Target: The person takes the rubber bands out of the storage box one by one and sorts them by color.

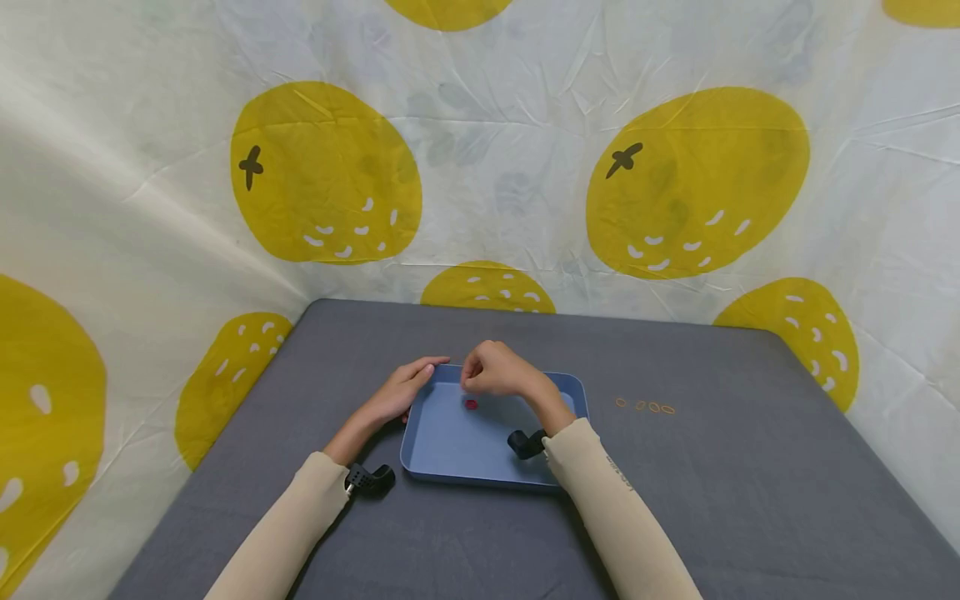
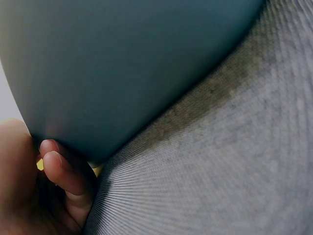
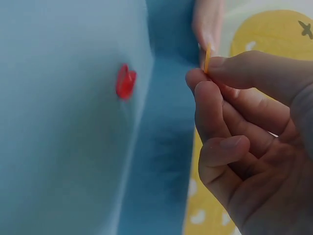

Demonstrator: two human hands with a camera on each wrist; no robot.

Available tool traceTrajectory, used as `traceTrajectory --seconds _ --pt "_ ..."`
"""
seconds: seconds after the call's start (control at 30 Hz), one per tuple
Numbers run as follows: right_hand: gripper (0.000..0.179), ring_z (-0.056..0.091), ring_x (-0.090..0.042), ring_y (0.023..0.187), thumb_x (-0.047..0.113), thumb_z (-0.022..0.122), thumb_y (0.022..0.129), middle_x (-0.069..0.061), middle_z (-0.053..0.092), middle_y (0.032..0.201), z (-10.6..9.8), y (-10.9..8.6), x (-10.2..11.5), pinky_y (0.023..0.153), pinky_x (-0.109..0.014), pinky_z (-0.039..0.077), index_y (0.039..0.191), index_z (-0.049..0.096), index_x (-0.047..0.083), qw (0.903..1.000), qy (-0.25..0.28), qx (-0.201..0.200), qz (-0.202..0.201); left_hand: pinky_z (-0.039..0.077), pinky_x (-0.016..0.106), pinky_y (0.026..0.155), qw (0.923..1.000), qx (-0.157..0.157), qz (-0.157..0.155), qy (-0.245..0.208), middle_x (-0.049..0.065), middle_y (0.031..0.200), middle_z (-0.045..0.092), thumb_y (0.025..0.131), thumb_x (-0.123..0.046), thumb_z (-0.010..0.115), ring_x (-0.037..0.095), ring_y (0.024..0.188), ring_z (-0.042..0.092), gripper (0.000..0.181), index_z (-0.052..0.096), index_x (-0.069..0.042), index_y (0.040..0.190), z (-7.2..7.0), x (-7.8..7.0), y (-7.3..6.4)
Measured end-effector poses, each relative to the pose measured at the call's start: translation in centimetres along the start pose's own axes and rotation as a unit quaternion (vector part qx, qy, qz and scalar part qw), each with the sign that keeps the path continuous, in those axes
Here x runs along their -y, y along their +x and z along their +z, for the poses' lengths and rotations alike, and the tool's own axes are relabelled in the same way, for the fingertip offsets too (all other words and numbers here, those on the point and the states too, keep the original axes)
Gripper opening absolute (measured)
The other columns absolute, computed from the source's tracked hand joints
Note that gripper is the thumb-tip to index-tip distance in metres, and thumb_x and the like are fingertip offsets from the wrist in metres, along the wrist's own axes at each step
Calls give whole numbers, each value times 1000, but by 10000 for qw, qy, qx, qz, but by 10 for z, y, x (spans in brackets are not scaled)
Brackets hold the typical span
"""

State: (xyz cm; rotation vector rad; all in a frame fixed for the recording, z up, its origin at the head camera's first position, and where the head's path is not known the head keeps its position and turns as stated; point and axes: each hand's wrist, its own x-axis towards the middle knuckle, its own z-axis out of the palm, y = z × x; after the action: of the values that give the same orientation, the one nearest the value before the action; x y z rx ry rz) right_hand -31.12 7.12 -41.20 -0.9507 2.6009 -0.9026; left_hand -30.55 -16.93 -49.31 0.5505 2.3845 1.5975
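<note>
My left hand (image 1: 405,389) grips the blue tray (image 1: 450,454) at its far left corner. In the left wrist view its fingers (image 2: 61,169) curl at the tray's outer wall. Over the far part of the tray, my right hand (image 1: 501,369) pinches a thin orange rubber band (image 3: 208,58) between thumb and index finger, the other fingers bent. The band looks edge-on in the right wrist view. On the tray floor, just below the right hand, lies a small red piece (image 1: 471,405), its kind unclear.
Several thin orange rubber bands (image 1: 655,407) lie in a row on the grey tabletop (image 1: 720,483), right of the tray. A pale curtain (image 1: 510,167) with yellow fruit prints hangs behind the table and along its sides.
</note>
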Motion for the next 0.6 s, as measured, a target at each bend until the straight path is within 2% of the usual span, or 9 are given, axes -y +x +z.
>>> traceTrajectory --seconds 0.07,0.17,0.37,0.5,0.6 --pt "12 56 -10 63 8 71 91 0 72 77 -7 -7 -1 60 -23 48 84 79 6 10000 -68 -46 -19 41 34 39 10000 18 -8 -41 23 127 65 114 -40 35 17 38 40 47 49 -20 155 1 0 1" --pt "12 58 -11 65 10 71 92 0 73 79 -17 -17 -2 61 -24 51 86 80 5 9998 -156 -138 55 42 33 39 10000 14 -2 -31 25 128 65 114 -39 36 17 38 41 47 49 -19 155 1 0 1" --pt "11 62 -12 71 12 73 92 2 74 81 -37 -37 -7 67 -26 55 83 79 13 9987 -219 -427 162 42 33 38 10000 -54 37 9 24 132 63 114 -37 37 18 39 43 46 50 -19 154 1 0 0" --pt "11 65 -13 73 11 72 93 0 75 83 -52 -54 -13 68 -29 56 85 79 13 9984 -24 -543 175 42 33 38 10000 -48 61 36 23 137 60 114 -36 38 19 39 44 45 51 -18 154 2 1 -1" --pt "9 68 -19 75 11 73 94 -6 77 86 -63 -68 -20 68 -31 55 87 79 11 9977 165 -616 234 42 32 38 10000 -40 62 19 24 137 61 114 -35 38 18 39 44 45 50 -17 154 3 0 0"
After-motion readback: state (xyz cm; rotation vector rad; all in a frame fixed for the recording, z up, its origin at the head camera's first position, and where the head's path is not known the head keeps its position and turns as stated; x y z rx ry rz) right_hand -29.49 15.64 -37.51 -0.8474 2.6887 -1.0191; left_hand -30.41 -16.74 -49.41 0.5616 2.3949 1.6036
